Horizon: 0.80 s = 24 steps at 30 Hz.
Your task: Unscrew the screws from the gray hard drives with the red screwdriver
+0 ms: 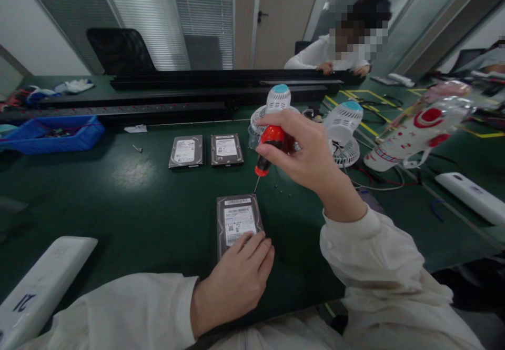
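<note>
A hard drive [239,218] with a white label lies flat on the green table in front of me. My left hand [240,271] grips its near part, fingers together over the label's lower edge; the thumb is hidden. In my right hand [300,147] is a red and black screwdriver [263,167], gripped by its handle and slightly tilted. Its thin shaft points down, with the tip at the drive's far right corner. Two more hard drives, a left one [186,151] and a right one [226,149], lie farther back, side by side.
Several tiny screws [281,191] lie right of the drive. Small white fans [342,129], cables and a decorated bottle [410,129] stand at the right. A blue bin [59,135] is at the left. White devices [51,281] flank me. Across the table sits a person [315,52].
</note>
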Each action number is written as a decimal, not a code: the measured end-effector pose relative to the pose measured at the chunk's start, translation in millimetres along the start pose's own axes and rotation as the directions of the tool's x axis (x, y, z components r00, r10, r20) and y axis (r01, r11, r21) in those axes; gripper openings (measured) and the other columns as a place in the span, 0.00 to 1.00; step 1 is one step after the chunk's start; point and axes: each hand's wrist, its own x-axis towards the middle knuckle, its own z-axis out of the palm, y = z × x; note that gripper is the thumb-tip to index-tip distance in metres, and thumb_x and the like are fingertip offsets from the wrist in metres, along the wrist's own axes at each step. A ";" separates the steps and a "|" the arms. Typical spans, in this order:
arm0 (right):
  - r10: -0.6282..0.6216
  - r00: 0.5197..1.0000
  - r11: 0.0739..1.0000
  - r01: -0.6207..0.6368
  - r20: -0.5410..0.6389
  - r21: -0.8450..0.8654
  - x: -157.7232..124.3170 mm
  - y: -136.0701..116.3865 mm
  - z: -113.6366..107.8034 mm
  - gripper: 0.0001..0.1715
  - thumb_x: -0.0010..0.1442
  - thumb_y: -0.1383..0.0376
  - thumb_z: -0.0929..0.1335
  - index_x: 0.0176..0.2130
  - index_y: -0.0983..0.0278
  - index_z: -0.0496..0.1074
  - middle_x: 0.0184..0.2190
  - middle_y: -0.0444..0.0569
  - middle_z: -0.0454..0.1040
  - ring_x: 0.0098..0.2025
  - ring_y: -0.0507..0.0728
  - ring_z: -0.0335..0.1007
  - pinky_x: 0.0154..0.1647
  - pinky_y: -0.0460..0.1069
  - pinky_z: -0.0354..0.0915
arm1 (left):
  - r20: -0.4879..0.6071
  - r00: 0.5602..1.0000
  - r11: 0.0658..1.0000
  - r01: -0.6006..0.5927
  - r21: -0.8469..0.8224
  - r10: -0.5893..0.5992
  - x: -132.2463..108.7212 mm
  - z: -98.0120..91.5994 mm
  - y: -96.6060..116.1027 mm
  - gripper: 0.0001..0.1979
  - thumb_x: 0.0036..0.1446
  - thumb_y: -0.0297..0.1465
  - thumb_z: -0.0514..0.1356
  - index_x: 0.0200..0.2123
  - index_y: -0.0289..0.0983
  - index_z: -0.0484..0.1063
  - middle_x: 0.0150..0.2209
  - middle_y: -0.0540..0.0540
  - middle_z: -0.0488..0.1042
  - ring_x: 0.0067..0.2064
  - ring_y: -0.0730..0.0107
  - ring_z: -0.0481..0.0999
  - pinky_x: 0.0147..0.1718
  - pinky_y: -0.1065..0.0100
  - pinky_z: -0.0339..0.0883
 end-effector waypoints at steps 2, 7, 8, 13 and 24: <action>0.013 1.000 0.999 -0.014 0.026 0.052 -0.6 -0.8 -0.3 0.21 0.69 0.58 0.62 0.56 0.61 0.71 0.49 0.50 0.78 0.46 0.58 0.75 0.46 0.56 0.72 | -0.008 1.000 1.000 0.004 -0.004 -0.004 0.1 0.2 0.3 0.22 0.68 0.33 0.52 0.59 0.28 0.70 0.59 0.39 0.74 0.61 0.53 0.67 0.63 0.55 0.51; 0.046 0.999 0.994 -0.044 -0.016 0.101 -2.7 -0.1 3.7 0.22 0.68 0.61 0.64 0.59 0.61 0.69 0.51 0.49 0.78 0.41 0.56 0.76 0.42 0.54 0.73 | 0.004 1.000 1.000 -0.001 -0.002 0.001 0.4 -0.3 -0.1 0.22 0.67 0.33 0.53 0.59 0.28 0.70 0.59 0.39 0.73 0.61 0.52 0.67 0.62 0.55 0.51; 0.045 0.998 0.996 -0.042 -0.036 0.082 -3.0 0.6 5.6 0.22 0.67 0.59 0.65 0.58 0.61 0.69 0.51 0.50 0.78 0.41 0.56 0.75 0.42 0.54 0.73 | 0.002 1.000 1.000 -0.002 -0.001 0.002 0.4 -0.4 -0.1 0.22 0.67 0.33 0.53 0.59 0.28 0.70 0.59 0.39 0.73 0.61 0.52 0.67 0.62 0.55 0.51; 0.006 0.999 1.000 -0.007 -0.053 -0.010 -3.5 1.2 10.9 0.22 0.68 0.55 0.64 0.56 0.62 0.71 0.45 0.51 0.77 0.41 0.57 0.73 0.43 0.55 0.72 | -0.008 1.000 1.000 0.006 0.000 -0.006 0.8 0.2 0.4 0.21 0.67 0.33 0.53 0.59 0.29 0.71 0.59 0.39 0.74 0.61 0.54 0.67 0.63 0.56 0.51; 0.025 0.998 1.000 -0.025 -0.065 0.012 -3.4 -2.1 10.9 0.19 0.65 0.59 0.67 0.53 0.64 0.71 0.46 0.52 0.77 0.44 0.58 0.74 0.45 0.55 0.71 | -0.011 1.000 1.000 0.004 -0.003 -0.004 0.8 1.2 -0.1 0.22 0.68 0.33 0.52 0.59 0.28 0.70 0.59 0.39 0.74 0.61 0.53 0.68 0.63 0.56 0.51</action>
